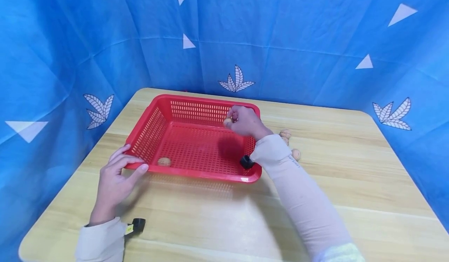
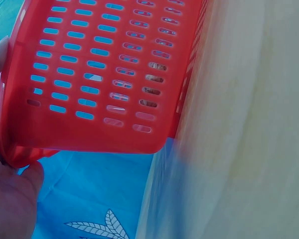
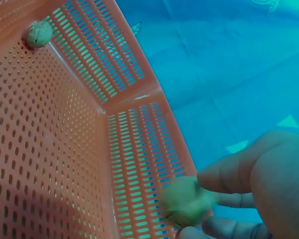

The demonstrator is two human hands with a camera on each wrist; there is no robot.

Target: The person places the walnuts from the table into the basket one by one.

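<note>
A red plastic basket [image 1: 203,173] with slotted walls sits on the wooden table. My left hand [image 1: 115,180] grips its near left corner, thumb over the rim and fingers along the side; the left wrist view shows that corner of the basket [image 2: 89,134] up close. Over the basket's far right part, my right hand [image 1: 247,121] pinches a walnut [image 1: 228,122] between thumb and fingertips. In the right wrist view the pinched walnut [image 3: 184,201] overlaps the slotted wall. Another walnut [image 1: 164,161] lies on the basket floor by the near left corner.
Several walnuts [image 1: 296,154] lie on the table [image 1: 350,164] right of the basket, partly hidden behind the right sleeve [image 1: 301,192]. A blue cloth [image 1: 298,28] with white triangles and leaf prints hangs behind the table and at its sides.
</note>
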